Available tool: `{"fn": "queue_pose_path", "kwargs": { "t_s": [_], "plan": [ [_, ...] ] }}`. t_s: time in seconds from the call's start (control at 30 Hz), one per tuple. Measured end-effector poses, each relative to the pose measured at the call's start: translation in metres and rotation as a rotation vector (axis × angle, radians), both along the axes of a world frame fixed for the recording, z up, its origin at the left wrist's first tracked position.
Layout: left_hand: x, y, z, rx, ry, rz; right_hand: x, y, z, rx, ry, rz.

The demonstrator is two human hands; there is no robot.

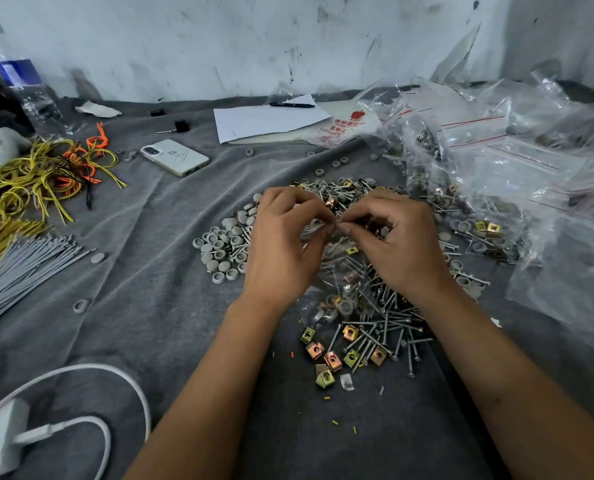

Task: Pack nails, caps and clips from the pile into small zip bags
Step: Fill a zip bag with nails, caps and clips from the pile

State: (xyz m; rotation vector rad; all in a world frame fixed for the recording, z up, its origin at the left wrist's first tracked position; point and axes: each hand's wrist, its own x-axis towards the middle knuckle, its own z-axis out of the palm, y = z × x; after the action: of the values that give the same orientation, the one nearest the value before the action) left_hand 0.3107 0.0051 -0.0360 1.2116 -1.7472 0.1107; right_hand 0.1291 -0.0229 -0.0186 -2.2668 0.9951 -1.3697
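Note:
A small clear zip bag hangs between my hands above the pile, holding some nails, caps and clips at its bottom. My left hand and my right hand both pinch its top edge, fingertips meeting at the middle. Under and around them lies the pile: steel nails, grey round caps to the left, and brass-coloured square clips at the near side.
Filled and empty zip bags are heaped at the right. A phone, paper with a pen, a water bottle, yellow and orange wires, grey cable ties and a white charger lie on the grey cloth.

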Motion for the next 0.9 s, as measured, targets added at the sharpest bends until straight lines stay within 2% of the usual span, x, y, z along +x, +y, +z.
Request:
{"fn": "queue_pose_path", "kwargs": {
  "t_s": [0.3,0.9],
  "plan": [
    [-0.0007,-0.0004,0.0007,0.026,-0.01,-0.036,0.0013,-0.0007,-0.0018,0.082,0.0,0.018],
    [-0.0018,-0.0002,-0.0005,0.059,-0.015,-0.027,0.0021,-0.0005,-0.0011,-0.028,0.108,-0.009]
  ]
}}
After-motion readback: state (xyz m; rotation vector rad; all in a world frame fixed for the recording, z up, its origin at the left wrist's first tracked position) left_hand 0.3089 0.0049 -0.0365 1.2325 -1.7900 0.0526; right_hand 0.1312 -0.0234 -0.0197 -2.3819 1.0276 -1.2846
